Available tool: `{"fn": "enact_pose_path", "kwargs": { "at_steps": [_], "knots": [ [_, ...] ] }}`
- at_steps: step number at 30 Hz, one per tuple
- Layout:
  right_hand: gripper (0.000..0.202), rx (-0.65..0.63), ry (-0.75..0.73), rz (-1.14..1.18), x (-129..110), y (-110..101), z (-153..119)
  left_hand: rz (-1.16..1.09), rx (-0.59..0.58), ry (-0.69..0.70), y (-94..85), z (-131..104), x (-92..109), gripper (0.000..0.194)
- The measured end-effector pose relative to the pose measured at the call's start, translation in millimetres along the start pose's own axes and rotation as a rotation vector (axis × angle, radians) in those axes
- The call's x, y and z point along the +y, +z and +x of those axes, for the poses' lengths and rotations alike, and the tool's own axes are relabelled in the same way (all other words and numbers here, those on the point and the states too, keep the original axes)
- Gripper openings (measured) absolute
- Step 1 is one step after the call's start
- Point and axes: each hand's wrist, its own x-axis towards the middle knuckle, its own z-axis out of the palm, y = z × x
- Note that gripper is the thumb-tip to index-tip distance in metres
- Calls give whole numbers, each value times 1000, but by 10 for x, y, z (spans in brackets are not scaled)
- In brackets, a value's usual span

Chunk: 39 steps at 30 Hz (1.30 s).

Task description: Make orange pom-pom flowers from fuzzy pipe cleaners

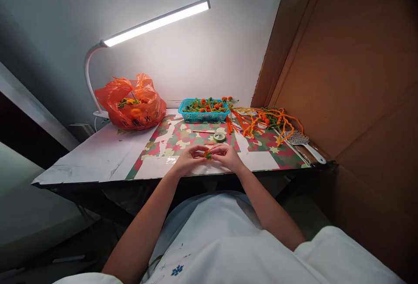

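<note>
Above the near edge of the table, my left hand (pixel 189 158) and my right hand (pixel 226 157) meet fingertip to fingertip. Between them they pinch a small orange and green fuzzy flower (pixel 208 155), seemingly made of pipe cleaner. Fingers cover part of it, so its full shape is hidden. Just beyond my hands lies a roll of pale green tape (pixel 220 136). A thin pale stick (pixel 203 131) rests to the left of the roll.
At the back stands a blue basket (pixel 205 118) of orange and green flowers. Orange pipe cleaners (pixel 251 123) and a hairbrush (pixel 305 142) lie right, beside a cardboard panel (pixel 352 66). A red plastic bag (pixel 137 112) sits left, under a lit lamp (pixel 156 24).
</note>
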Motion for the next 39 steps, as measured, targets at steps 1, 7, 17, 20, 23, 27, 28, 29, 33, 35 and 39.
{"fn": "enact_pose_path", "kwargs": {
  "at_steps": [1,7,17,20,23,27,28,29,33,35,39],
  "knots": [
    [20,4,-2,-9,-5,0,-2,19,-6,3,2,-2,7,42],
    [18,29,-4,-67,-38,6,5,65,12,8,13,-9,13,45],
    [10,55,-134,-503,-79,116,-47,43,85,66,-4,8,-52,38],
    [11,45,-182,-670,-99,137,-58,70,111,107,0,21,-50,34],
    [15,27,-157,-754,-117,141,-58,108,122,148,8,25,-43,29],
    [20,6,-153,-729,-142,137,-65,156,121,167,21,19,-37,26],
    [20,7,-158,-719,-145,138,-68,158,120,168,24,18,-38,26],
    [20,12,-164,-714,-146,141,-72,160,115,168,27,18,-40,25],
    [20,43,-174,-740,-136,158,-74,177,88,175,27,31,-49,24],
    [20,47,-175,-752,-130,163,-69,187,90,179,22,42,-52,25],
    [19,20,-209,-764,-124,159,-67,241,134,204,18,56,-59,25]
  ]
}}
